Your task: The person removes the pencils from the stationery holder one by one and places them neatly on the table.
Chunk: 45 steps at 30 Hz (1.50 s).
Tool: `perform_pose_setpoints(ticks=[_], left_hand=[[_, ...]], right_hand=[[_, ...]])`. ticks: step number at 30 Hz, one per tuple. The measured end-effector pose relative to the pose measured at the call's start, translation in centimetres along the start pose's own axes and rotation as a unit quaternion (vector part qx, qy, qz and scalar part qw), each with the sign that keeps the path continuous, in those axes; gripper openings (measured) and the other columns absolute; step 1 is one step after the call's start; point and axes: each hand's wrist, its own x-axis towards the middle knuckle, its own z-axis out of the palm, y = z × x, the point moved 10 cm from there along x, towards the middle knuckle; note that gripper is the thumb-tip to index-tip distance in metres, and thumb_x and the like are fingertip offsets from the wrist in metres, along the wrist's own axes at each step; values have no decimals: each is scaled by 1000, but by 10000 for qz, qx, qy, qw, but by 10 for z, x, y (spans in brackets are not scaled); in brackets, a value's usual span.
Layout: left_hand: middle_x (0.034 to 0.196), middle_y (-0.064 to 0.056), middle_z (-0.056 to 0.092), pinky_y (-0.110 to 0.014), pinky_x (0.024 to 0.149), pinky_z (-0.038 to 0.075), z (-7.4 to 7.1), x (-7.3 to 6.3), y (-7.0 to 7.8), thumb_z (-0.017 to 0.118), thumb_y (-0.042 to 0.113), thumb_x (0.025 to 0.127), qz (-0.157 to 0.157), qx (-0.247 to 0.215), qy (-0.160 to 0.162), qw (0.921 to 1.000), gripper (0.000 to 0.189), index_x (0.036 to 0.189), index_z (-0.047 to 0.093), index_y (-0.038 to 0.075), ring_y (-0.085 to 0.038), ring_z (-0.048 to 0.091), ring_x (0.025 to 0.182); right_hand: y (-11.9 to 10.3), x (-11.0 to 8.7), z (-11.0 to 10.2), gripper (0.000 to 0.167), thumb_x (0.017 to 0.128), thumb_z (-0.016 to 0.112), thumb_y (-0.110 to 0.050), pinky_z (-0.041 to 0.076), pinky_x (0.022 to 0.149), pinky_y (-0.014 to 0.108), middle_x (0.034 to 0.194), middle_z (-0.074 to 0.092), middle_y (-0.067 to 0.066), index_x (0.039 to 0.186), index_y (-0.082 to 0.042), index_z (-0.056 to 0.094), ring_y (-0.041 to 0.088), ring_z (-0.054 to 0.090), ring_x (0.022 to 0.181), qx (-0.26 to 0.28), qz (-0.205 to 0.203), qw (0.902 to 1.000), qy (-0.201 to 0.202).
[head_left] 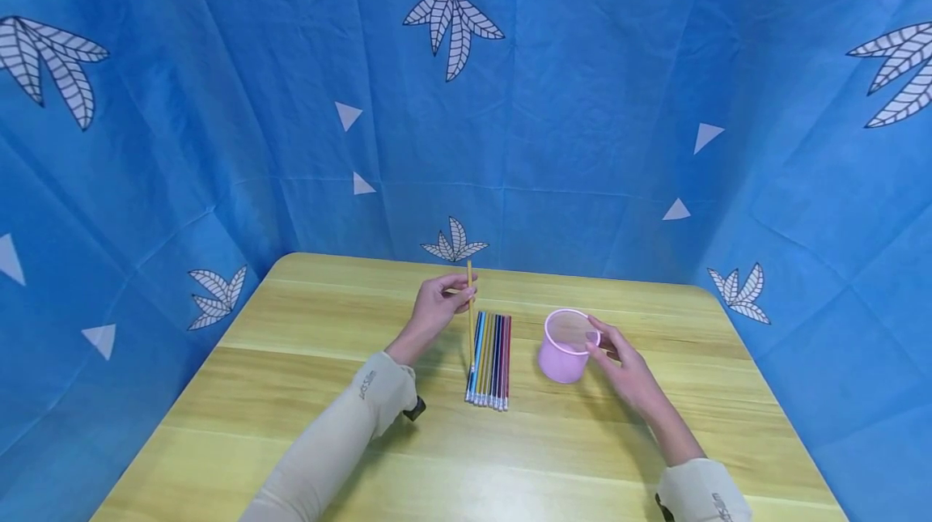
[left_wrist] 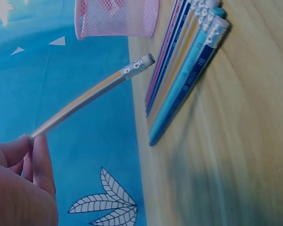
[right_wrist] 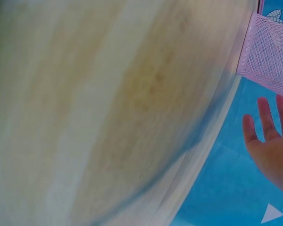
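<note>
My left hand (head_left: 437,307) pinches a yellow pencil (head_left: 470,311) near its upper end, between thumb and fingertips. In the left wrist view, the pencil's eraser end points away from the hand (left_wrist: 23,183). Beside it, a row of several pencils (head_left: 491,356) in blue, light blue, yellow, dark and red lies on the table, erasers toward me. A pink mesh cup (head_left: 562,364) stands upright right of the row. At the cup's right rim is my right hand (head_left: 622,364), thumb and forefinger on it; the right wrist view shows other fingers (right_wrist: 266,120) spread and fairly straight.
The wooden table (head_left: 291,376) has rounded far corners. A blue cloth (head_left: 582,101) printed with white leaves and triangles hangs behind it and along both sides. A small dark object (head_left: 415,409) sits at the left sleeve's cuff.
</note>
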Motion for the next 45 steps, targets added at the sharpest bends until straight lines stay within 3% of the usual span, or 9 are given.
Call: perform_pose_setpoints(ticks=[6, 11, 17, 23, 26, 30, 35, 40, 45], left_hand=[[106, -8, 68, -31, 89, 65, -4, 0, -8, 71, 3, 96, -130, 147, 89, 9998, 31, 127, 71, 3, -32, 70, 102], [107, -9, 68, -37, 93, 64, -7, 1, -12, 70, 1, 96, -234, 124, 124, 9996, 35, 131, 68, 0, -22, 70, 96], [107, -10, 69, -27, 84, 65, -11, 2, -20, 71, 0, 95, -418, 195, 247, 9986, 33, 128, 70, 0, -20, 71, 92], [106, -13, 70, -21, 77, 64, -14, 4, -29, 71, 0, 95, -538, 346, 236, 9977, 33, 128, 69, -2, -12, 68, 83], [108, -14, 71, -22, 77, 64, -15, 4, -32, 71, 1, 95, -537, 468, 235, 9972, 34, 129, 68, -3, -13, 69, 84], [108, -14, 71, -23, 78, 65, -16, 4, -35, 71, 1, 96, -561, 529, 258, 9967, 32, 127, 70, -1, -18, 71, 88], [107, -14, 71, -24, 77, 65, -17, 4, -40, 72, 1, 95, -637, 580, 310, 9958, 32, 126, 70, -1, -21, 72, 89], [107, -14, 71, -23, 75, 65, -16, 3, -45, 72, 0, 94, -679, 713, 314, 9946, 34, 127, 69, -1, -21, 72, 88], [106, -15, 72, -26, 75, 66, -14, 1, -46, 74, -2, 92, -703, 722, 345, 9943, 36, 128, 69, -1, -27, 74, 92]], right_hand=[[-1, -1, -1, 54, 109, 55, -29, 47, 112, 61, 141, 60, 26, 159, -12, 40, 44, 58, 130, -6, 1, 10000, 4], [-4, -1, -1, 55, 109, 55, -24, 47, 113, 62, 142, 59, 28, 159, -8, 38, 46, 57, 130, 60, -84, 9999, 18], [-35, -8, -5, 53, 108, 55, -18, 46, 112, 65, 140, 57, 34, 156, 0, 39, 52, 56, 128, 126, -30, 9999, -54], [-13, -2, -2, 54, 109, 55, -22, 48, 111, 61, 141, 59, 29, 158, -6, 39, 46, 59, 128, 7, -72, 10000, 5], [-5, 0, -1, 55, 109, 55, -24, 48, 112, 59, 142, 60, 27, 159, -10, 39, 44, 59, 129, 23, -50, 10000, 27], [-1, 0, 1, 54, 109, 54, -20, 46, 112, 64, 142, 58, 31, 159, -5, 37, 49, 57, 129, -11, -65, 10000, 23], [-6, -2, 0, 54, 110, 52, -20, 44, 113, 66, 143, 56, 33, 159, -3, 36, 52, 55, 130, 24, -17, 10000, 4], [-30, -10, -4, 54, 109, 54, -20, 46, 111, 65, 141, 57, 33, 157, -2, 38, 52, 57, 128, 71, -51, 10000, -39], [-19, -6, -2, 54, 109, 54, -19, 46, 111, 65, 141, 57, 33, 157, -2, 37, 51, 57, 128, 73, -71, 9999, -15]])
